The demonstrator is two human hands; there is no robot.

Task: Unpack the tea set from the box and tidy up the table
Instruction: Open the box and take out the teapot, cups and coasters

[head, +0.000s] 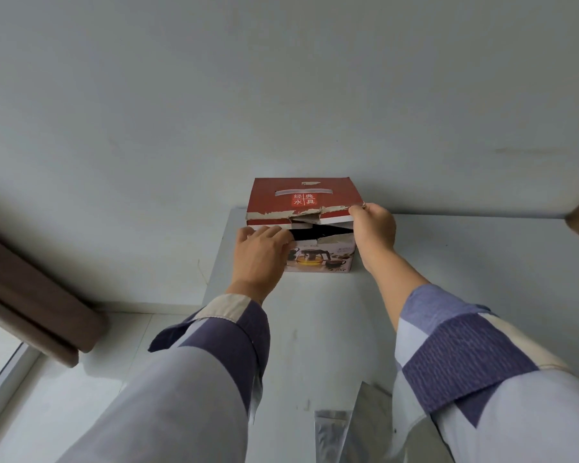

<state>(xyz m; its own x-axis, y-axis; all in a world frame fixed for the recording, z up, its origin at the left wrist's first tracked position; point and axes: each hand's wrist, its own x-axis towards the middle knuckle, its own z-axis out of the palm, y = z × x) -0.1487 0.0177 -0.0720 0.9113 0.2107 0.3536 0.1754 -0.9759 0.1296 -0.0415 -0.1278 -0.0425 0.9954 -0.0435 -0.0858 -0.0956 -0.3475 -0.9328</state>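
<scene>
Fingers of my right hand pinch the torn lid, left hand fingertips curl into the box gap below; worn cardboard may rip, jolting contents.

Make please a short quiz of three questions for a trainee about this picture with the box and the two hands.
1. True or false: the red lid of the box is fully closed.
2. Which of the hands pinches the lid's torn front edge? A) left hand B) right hand
3. Fill in: the box stands on the white ____, against the wall.

Key
1. False; a dark gap shows under the lid.
2. B; the left hand rests at the opening's front edge.
3. table
</scene>
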